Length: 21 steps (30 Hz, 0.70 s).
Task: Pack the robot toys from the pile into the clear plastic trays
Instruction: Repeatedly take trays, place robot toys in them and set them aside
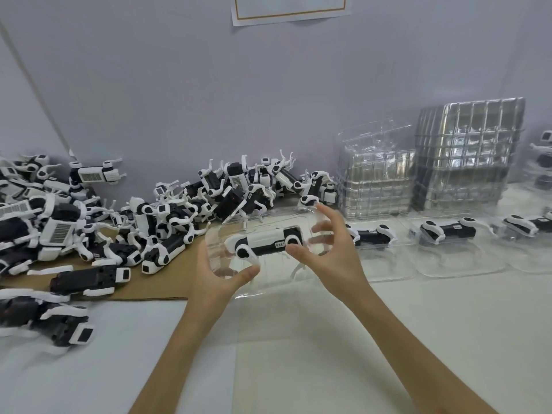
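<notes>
Head view: the left hand [215,276] grips the left end of a clear plastic tray [268,283] at centre frame, thumb lying over its front edge. One black-and-white robot toy [265,242] lies lengthwise inside the tray. The right hand [327,253] is at the tray's right end with fingers spread wide and blurred, thumb tip by the toy; whether it grips, I cannot tell. The pile of robot toys [134,210] fills the left of the frame, partly on brown cardboard [167,283]. At the right, filled trays [448,234] lie in a row on the white table [298,339], with stacks of empty trays [466,150] behind them.
</notes>
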Tool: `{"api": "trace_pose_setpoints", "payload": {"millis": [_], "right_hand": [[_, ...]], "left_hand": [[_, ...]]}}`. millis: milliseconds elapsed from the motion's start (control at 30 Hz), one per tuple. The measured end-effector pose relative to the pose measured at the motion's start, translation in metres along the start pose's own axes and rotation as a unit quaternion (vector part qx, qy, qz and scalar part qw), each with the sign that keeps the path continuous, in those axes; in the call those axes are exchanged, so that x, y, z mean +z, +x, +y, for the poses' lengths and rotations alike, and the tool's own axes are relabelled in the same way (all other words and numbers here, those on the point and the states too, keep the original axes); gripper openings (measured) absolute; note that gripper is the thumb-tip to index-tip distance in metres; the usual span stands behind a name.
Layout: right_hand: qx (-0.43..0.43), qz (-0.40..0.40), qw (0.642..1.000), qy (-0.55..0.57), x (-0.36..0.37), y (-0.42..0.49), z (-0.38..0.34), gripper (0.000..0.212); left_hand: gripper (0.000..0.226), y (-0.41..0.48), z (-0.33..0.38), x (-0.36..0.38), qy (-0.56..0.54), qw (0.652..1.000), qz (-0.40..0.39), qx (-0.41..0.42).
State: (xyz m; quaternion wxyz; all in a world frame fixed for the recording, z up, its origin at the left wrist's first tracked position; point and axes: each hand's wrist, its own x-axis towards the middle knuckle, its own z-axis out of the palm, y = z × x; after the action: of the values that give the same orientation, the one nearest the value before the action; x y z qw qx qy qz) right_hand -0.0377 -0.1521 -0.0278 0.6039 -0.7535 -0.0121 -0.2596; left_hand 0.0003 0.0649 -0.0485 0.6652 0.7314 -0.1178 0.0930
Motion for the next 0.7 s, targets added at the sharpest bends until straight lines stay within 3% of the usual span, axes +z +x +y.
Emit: {"api": "trace_pose_setpoints", "payload": {"millis": [100, 200, 300, 400, 533, 633, 700], "right_hand": [[0.004, 0.012, 1.0, -0.023, -0.003, 0.002, 0.001, 0.076], [0.069, -0.05, 0.996, 0.0, -0.007, 0.004, 0.001, 0.075], [0.11, -0.066, 0.991, 0.049, -0.006, 0.006, 0.001, 0.07], [0.134, -0.078, 0.984, 0.086, -0.005, 0.006, 0.001, 0.062], [0.147, -0.111, 0.981, 0.06, -0.002, 0.002, 0.001, 0.051], [0.067, -0.018, 0.995, -0.066, 0.005, -0.004, 0.001, 0.056], [-0.107, 0.067, 0.979, -0.162, 0.007, -0.008, -0.002, 0.044]], "left_hand": [[0.104, 0.0, -0.002, 0.003, 0.001, 1.0, 0.001, 0.005], [0.102, 0.0, 0.0, 0.003, -0.017, 1.0, -0.017, -0.006], [0.085, 0.002, 0.003, -0.003, -0.078, 0.995, -0.049, -0.024], [0.065, 0.006, 0.008, -0.013, -0.157, 0.985, -0.029, -0.065], [0.046, 0.005, 0.009, -0.014, -0.094, 0.994, -0.02, -0.053], [0.029, 0.003, 0.009, -0.01, -0.087, 0.995, 0.019, -0.038], [0.028, 0.004, 0.008, -0.007, -0.072, 0.996, 0.049, -0.017]]}}
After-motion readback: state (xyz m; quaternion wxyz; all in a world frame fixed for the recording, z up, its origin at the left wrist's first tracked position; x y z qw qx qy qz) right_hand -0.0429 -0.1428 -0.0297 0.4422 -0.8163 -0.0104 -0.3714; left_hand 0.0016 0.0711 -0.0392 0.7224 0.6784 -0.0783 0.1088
